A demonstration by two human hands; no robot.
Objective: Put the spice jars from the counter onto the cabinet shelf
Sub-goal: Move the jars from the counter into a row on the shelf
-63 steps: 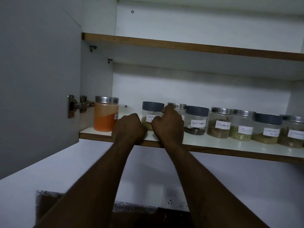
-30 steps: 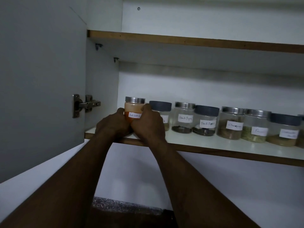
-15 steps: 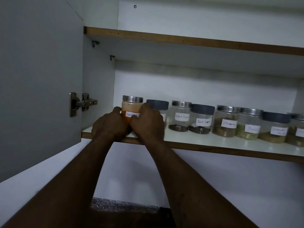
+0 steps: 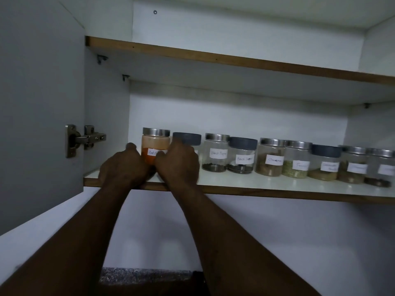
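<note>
An orange spice jar with a silver lid stands at the left end of a row of several labelled jars on the white cabinet shelf. My left hand wraps its left side and my right hand wraps its right side, so both hold it. Just behind my right hand is a grey-lidded jar, mostly hidden. Two black pepper jars follow to the right, then more jars toward the right edge.
The open cabinet door with its metal hinge is at the left. An upper shelf runs overhead. A speckled counter edge shows below between my forearms.
My hands moved from the grey-lidded jar to the orange jar, which shifted right against the row with its label now facing out. In the last half second they barely moved.
</note>
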